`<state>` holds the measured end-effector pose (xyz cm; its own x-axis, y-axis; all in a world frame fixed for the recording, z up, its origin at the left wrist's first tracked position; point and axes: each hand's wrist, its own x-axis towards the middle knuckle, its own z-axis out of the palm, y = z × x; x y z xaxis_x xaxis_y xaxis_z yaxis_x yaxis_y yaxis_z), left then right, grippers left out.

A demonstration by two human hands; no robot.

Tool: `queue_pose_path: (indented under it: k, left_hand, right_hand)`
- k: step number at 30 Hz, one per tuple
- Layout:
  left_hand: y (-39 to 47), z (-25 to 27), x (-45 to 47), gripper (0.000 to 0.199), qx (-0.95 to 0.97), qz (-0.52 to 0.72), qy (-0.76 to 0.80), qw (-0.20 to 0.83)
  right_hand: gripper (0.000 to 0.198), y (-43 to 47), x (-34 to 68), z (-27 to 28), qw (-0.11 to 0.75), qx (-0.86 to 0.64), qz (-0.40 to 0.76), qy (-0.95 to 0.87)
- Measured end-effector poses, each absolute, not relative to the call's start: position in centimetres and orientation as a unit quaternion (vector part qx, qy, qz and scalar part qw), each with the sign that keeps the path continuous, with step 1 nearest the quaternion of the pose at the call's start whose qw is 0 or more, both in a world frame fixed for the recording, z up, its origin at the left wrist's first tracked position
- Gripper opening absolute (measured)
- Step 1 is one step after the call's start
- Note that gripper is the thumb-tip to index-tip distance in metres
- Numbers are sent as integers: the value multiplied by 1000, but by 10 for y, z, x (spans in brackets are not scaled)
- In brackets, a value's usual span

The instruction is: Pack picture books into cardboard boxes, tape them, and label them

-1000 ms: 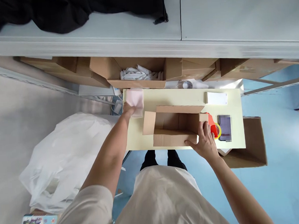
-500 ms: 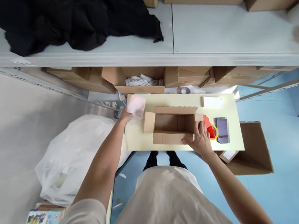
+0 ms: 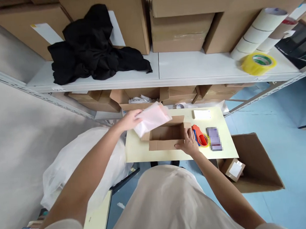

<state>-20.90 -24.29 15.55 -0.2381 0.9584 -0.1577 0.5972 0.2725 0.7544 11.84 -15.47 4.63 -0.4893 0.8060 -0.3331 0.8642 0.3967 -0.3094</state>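
Left hand (image 3: 130, 121): thumb and fingers pinch the pale pink packet (image 3: 153, 118) by its left end, so most of it juts freely to the right.
Packet: tilted in the air, above the far left part of the small box (image 3: 169, 131), probably raised to clear the cardboard.
Right hand (image 3: 189, 142): at the box's right end, thumb on the near flap (image 3: 162, 145), fingers spread toward the far side; likely steadying it, though I cannot tell how firmly they press.
Small box: mouth up on the tabletop (image 3: 137, 153), near flap folded outward, which leaves the inside reachable.
Tape dispenser (image 3: 199, 136): just right of the right hand, seemingly parked within easy reach.
White stack (image 3: 201, 114): far right, apart from the box, perhaps set aside.
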Motion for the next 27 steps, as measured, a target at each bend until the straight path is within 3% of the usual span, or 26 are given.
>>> queue_pose_path:
  k: [7, 18, 23, 27]
  left_hand:
    - [-194, 101, -133, 39, 622, 169, 707, 292]
    - [-190, 42, -122, 38, 626, 92, 710, 309]
    - [-199, 45, -113, 48, 648, 82, 701, 287]
    - [-232, 65, -115, 37, 679, 154, 689, 202]
  right_hand:
    - [109, -151, 118, 53, 69, 498, -240, 831]
    - [111, -151, 117, 54, 69, 500, -239, 829]
    - [106, -151, 119, 53, 65, 515, -235, 822]
    - [108, -151, 122, 46, 25, 510, -252, 822]
